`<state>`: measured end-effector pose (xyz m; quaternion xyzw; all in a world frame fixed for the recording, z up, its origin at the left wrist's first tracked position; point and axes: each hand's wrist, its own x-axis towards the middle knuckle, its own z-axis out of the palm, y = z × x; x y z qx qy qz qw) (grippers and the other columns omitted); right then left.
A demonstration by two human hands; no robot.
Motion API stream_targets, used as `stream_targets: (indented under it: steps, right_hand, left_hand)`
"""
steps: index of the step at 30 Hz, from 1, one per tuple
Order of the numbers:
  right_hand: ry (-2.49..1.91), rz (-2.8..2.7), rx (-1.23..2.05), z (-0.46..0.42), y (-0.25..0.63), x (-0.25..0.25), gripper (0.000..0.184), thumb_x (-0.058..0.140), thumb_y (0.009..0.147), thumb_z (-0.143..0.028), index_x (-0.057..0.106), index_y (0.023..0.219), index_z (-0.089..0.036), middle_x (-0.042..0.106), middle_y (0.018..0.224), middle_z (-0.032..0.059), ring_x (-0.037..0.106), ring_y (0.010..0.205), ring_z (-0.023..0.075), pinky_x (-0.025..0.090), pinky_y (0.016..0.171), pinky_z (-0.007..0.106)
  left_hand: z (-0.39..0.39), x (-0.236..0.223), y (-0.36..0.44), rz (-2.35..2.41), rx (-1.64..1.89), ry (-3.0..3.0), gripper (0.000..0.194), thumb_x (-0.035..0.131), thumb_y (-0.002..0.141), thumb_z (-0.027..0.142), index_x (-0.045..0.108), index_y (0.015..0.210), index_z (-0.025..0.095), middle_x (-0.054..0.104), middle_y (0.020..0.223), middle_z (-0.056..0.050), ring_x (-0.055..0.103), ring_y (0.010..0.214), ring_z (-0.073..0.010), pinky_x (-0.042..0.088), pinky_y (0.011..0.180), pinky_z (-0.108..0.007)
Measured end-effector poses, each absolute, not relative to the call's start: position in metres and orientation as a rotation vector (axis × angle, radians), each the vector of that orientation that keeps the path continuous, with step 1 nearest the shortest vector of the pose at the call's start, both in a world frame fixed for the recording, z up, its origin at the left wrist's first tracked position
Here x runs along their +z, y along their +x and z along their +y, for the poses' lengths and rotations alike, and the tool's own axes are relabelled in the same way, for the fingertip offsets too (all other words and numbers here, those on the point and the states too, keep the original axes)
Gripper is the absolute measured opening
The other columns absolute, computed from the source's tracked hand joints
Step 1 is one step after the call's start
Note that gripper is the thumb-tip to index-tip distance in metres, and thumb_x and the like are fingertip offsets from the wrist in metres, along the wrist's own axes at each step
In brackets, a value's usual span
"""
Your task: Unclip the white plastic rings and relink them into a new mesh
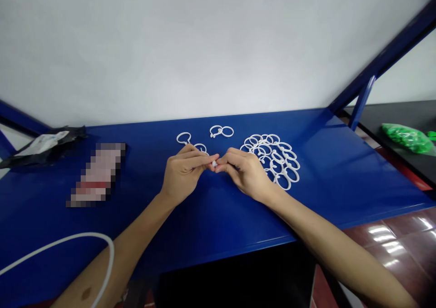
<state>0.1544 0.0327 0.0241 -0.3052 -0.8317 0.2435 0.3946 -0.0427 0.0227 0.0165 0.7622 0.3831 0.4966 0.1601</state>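
Over the middle of the blue table, my left hand point(184, 169) and my right hand point(245, 169) meet fingertip to fingertip. Both are closed in a pinch on a small white plastic piece point(214, 163), mostly covered by the fingers. Part of a white ring point(200, 147) shows just behind my left fingers; whether it joins the pinched piece I cannot tell. Beyond the left hand lies a white plastic ring with a small stem point(184, 138). Two more touching white rings point(227, 131) lie farther back. Close by my right hand spreads a cluster of several white rings point(283, 181), overlapping one another.
At the left are a black plastic package point(73, 140) and a blurred-out flat object point(102, 167). A white cable point(81, 234) loops over my left forearm. A pale wall point(204, 49) rises behind the table point(327, 171). On a dark surface at right sits a green-filled bag point(405, 137).
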Motion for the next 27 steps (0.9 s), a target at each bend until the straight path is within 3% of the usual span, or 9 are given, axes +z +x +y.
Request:
stream_targets:
  steps: [4,9,13,16,20,27]
  right_hand:
    - [-0.760,-2.092,0.553,0.031,0.155,0.031,0.019,0.055,0.101,-0.023,0.071,0.091,-0.020,0.069,0.085,0.0019,0.065,0.077,0.0136,0.052,0.071,0.027]
    - [-0.889,-2.160,0.397,0.032,0.187,0.052,0.018,0.054,0.101,-0.023,0.071,0.105,-0.022,0.073,0.102,0.0057,0.068,0.092,0.0184,0.054,0.083,0.035]
    - [-1.161,-2.123,0.207,0.040,0.245,0.059,0.016,0.061,0.097,-0.032,0.074,0.097,-0.022,0.072,0.099,0.0081,0.066,0.079,0.0176,0.052,0.065,0.032]
    - [-1.366,-2.150,0.224,0.048,0.278,0.057,0.023,0.065,0.092,-0.044,0.075,0.089,-0.024,0.074,0.092,0.0066,0.060,0.064,0.0152,0.049,0.059,0.033]
    - [-1.561,-2.199,0.384,0.055,0.291,0.051,0.028,0.064,0.089,-0.052,0.075,0.089,-0.026,0.078,0.093,0.0045,0.065,0.070,0.0186,0.050,0.064,0.034]
    - [-1.545,-2.290,0.383,0.065,0.290,0.041,0.019,0.063,0.089,-0.042,0.074,0.090,-0.027,0.077,0.095,0.0031,0.068,0.080,0.0222,0.052,0.071,0.039]
  left_hand:
    - [0.023,0.024,-0.044,1.082,1.418,2.305,0.029,0.067,0.094,0.021,0.074,0.115,0.039,0.077,0.086,0.003,0.059,0.080,-0.0180,0.052,0.073,-0.033]
    - [0.027,0.022,-0.045,1.355,1.306,2.457,0.025,0.063,0.097,0.029,0.071,0.121,0.029,0.076,0.101,-0.002,0.061,0.092,-0.0208,0.051,0.089,-0.040]
    - [0.033,0.011,-0.048,1.494,1.103,2.612,0.021,0.057,0.098,0.026,0.073,0.112,0.025,0.074,0.101,-0.006,0.060,0.097,-0.0248,0.050,0.093,-0.045]
    - [0.034,0.008,-0.049,1.517,1.003,2.658,0.020,0.057,0.098,0.025,0.073,0.109,0.022,0.074,0.102,-0.006,0.060,0.100,-0.0264,0.049,0.093,-0.046]
    - [0.034,0.007,-0.049,1.532,0.957,2.710,0.018,0.057,0.098,0.023,0.073,0.107,0.019,0.074,0.101,-0.006,0.060,0.097,-0.0260,0.050,0.090,-0.045]
    - [0.033,0.007,-0.050,1.533,0.912,2.733,0.015,0.060,0.097,0.023,0.072,0.105,0.019,0.074,0.098,-0.005,0.059,0.095,-0.0249,0.051,0.088,-0.043]
